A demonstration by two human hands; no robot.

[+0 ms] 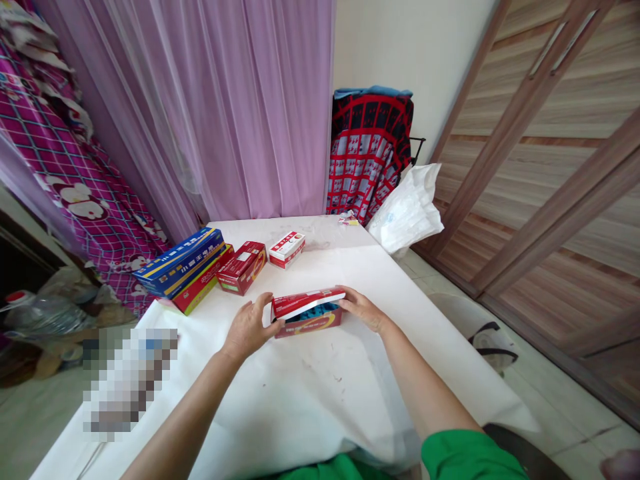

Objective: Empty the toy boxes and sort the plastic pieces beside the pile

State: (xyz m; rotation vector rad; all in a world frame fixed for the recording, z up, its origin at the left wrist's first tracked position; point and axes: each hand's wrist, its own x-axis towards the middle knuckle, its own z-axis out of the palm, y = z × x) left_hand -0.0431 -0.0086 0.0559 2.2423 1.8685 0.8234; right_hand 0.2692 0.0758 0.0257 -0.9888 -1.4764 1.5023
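A red cardboard box [313, 328] with a yellow ring design rests on the white table in front of me. Its lid [306, 303] is tilted up, and dark blue contents [320, 311] show through the gap at the front. My left hand [254, 328] grips the left end, thumb at the front corner and fingers at the lid's edge. At the opposite end my right hand [361, 309] holds the lid's right corner and the box side between thumb and fingers. Some of the right fingers are hidden behind the box.
Left of centre stand a closed red box [243, 268], a small white-and-red box [287, 249] and a stack with a blue box [183, 262] on top. A blurred-out object [131, 383] lies at the table's left edge. A white bag [407, 208] stands beyond the right edge.
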